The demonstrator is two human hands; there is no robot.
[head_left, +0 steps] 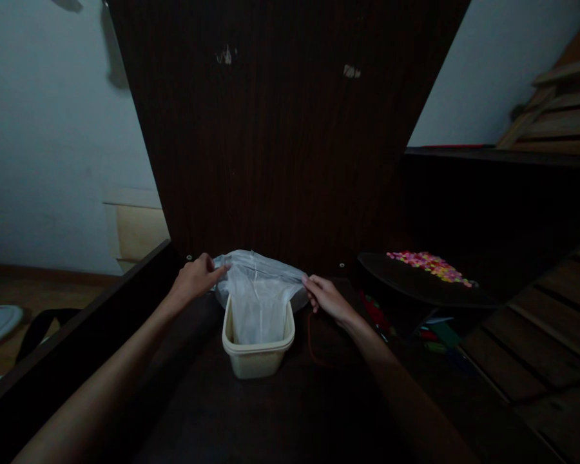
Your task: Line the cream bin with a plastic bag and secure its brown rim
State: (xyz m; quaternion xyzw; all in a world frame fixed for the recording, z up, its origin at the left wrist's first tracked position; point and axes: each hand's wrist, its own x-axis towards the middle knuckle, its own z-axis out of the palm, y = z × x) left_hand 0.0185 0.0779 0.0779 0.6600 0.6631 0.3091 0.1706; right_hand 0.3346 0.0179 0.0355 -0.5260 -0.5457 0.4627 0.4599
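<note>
A thin white plastic bag [261, 290] is stretched between my two hands, its lower part hanging inside a cream plastic bin [257, 362]. My left hand [196, 278] pinches the bag's left edge, above and beyond the bin's left rim. On the other side, my right hand [326, 295] is closed on the bag's right edge. The far rim of the bin is covered by the bag. The bin stands upright on a dark wooden surface [251, 419].
A tall dark wood panel [280, 142] rises behind the bin. To the right, small colourful pieces [432, 265] lie on a dark curved shelf [396, 277], with assorted items beneath. A raised dark board [87, 328] runs along the left. Slatted wood [536, 348] shows at far right.
</note>
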